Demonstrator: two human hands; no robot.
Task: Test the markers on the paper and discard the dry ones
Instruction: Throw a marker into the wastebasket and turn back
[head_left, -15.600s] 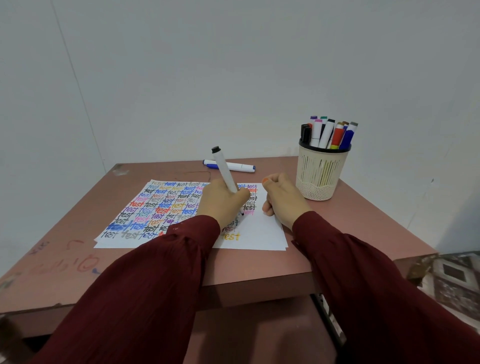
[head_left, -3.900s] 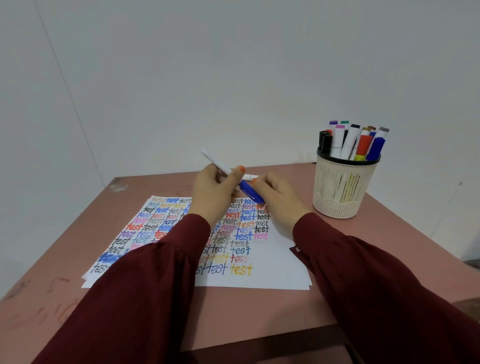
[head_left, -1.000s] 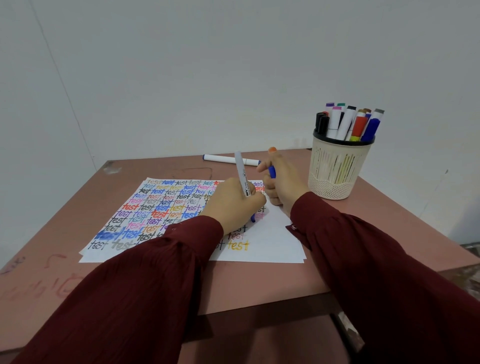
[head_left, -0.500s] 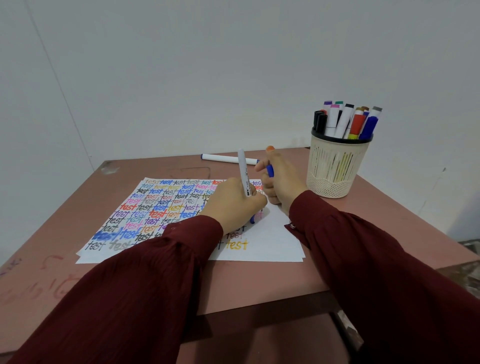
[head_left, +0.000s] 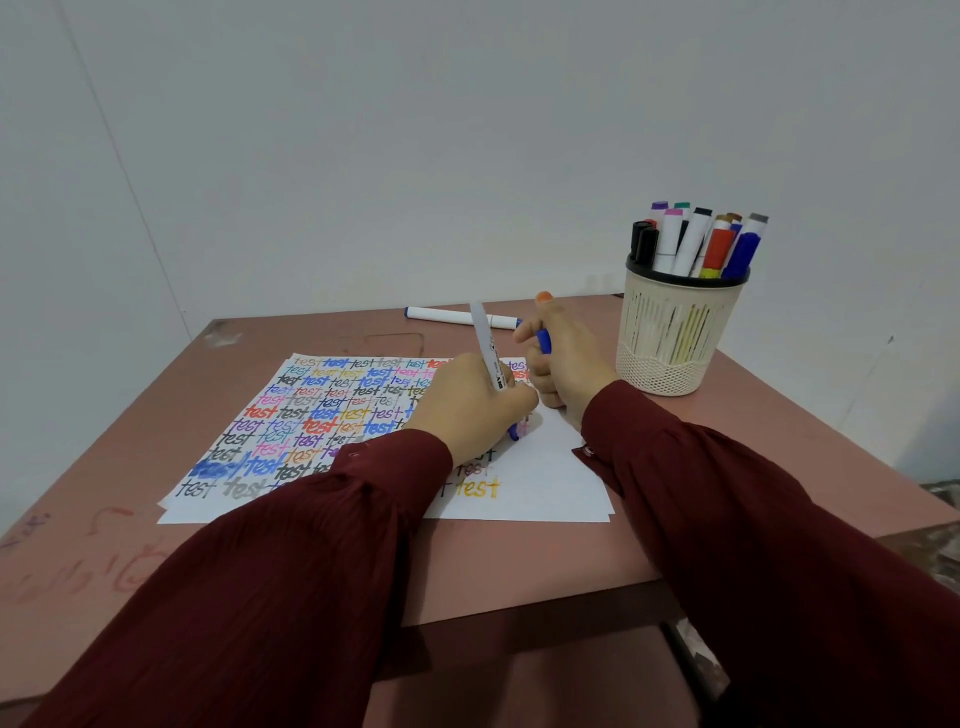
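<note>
Test stroke in hand: left hand (head_left: 467, 410) grips the white-barrelled blue-tipped marker (head_left: 485, 348), tip on the white paper sheet (head_left: 545, 467) covered in coloured "test" words; right hand (head_left: 566, 364), just beside, curls round the blue plastic cap (head_left: 544, 340). Next: judge the line, then recap and sort. Bare paper lies rightward; the cream mesh cup of markers (head_left: 670, 338) stands near the right hand.

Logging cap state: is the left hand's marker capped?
No, the marker has its blue tip bare at the paper while the right hand grips the blue cap.
</note>
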